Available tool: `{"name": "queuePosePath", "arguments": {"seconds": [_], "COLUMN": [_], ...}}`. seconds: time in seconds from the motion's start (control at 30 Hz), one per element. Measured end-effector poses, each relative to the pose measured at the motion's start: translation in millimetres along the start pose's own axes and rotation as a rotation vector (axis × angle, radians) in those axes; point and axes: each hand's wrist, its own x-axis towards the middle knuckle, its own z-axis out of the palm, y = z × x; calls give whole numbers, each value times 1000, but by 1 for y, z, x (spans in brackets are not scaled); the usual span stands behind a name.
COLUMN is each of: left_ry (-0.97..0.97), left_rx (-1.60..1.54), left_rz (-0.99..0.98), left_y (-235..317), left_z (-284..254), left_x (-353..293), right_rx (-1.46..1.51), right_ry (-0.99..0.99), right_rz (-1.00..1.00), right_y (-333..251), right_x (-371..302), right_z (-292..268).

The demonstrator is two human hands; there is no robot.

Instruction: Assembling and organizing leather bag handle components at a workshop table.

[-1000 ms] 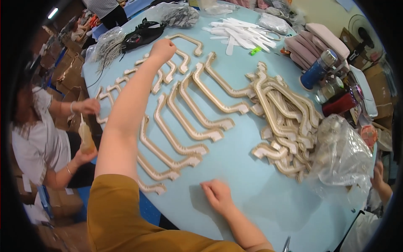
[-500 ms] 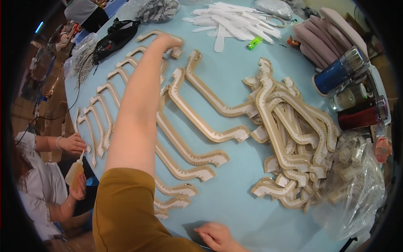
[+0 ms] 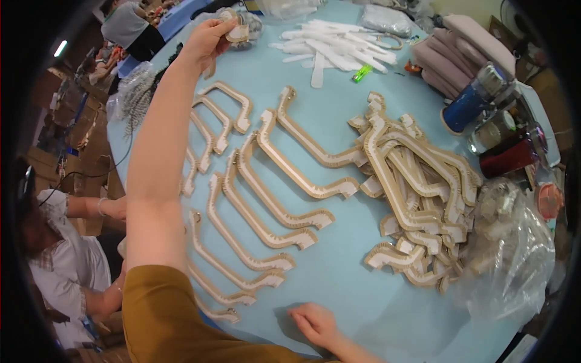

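Observation:
My left arm stretches across the blue table to its far left. Up there, my left hand [image 3: 209, 37] is closed on a bent tan strip [image 3: 237, 35] with a pale inner band, raised above the table; much of it is hidden or seen end-on. My right hand [image 3: 315, 323] rests near the front edge, fingers curled in and nothing visible in them. Between the hands, more bent tan strips [image 3: 284, 166] lie in a row, each angled at both ends. My left forearm covers part of the row.
At right is a heaped pile of the same strips [image 3: 417, 175], beside a clear plastic bag [image 3: 508, 254]. Flat white strips [image 3: 339, 45] and a green lighter [image 3: 362, 73] lie at the back. Bottles [image 3: 475, 100] stand far right. Another person [image 3: 78, 260] sits at left.
My left hand has lifted a bent strip off the far left of the table and carried it farther away. The view has shifted slightly; my right hand stays near the front edge.

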Motion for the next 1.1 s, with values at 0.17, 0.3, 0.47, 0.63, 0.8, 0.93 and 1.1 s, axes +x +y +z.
{"name": "queuePosePath", "arguments": {"seconds": [0.17, 0.3, 0.47, 0.63, 0.8, 0.93, 1.1], "left_ry": [-88, -118, -345, -419, -337, -367, -434], "left_rx": [-136, -143, -255, -328, -269, -341, -435], "left_rz": [116, 285, 150, 94, -126, -270, -330], "left_y": [134, 177, 184, 123, 53, 22, 25], "left_z": [27, 77, 156, 228, 273, 305, 317], "left_x": [-143, -284, -471, -598, -664, -682, -671], "right_rx": [-299, -237, -34, 131, 183, 241, 294], "right_ry": [-20, 83, 344, 520, 675, 646, 602], "right_rz": [-101, -77, -109, -45, 143, 141, 102], "right_y": [9, 5, -79, -80, -41, -19, -27], "right_x": [-12, -26, -93, -205, -286, -309, -312], "right_z": [11, 2, -58, -87, -89, -93, -99]}}
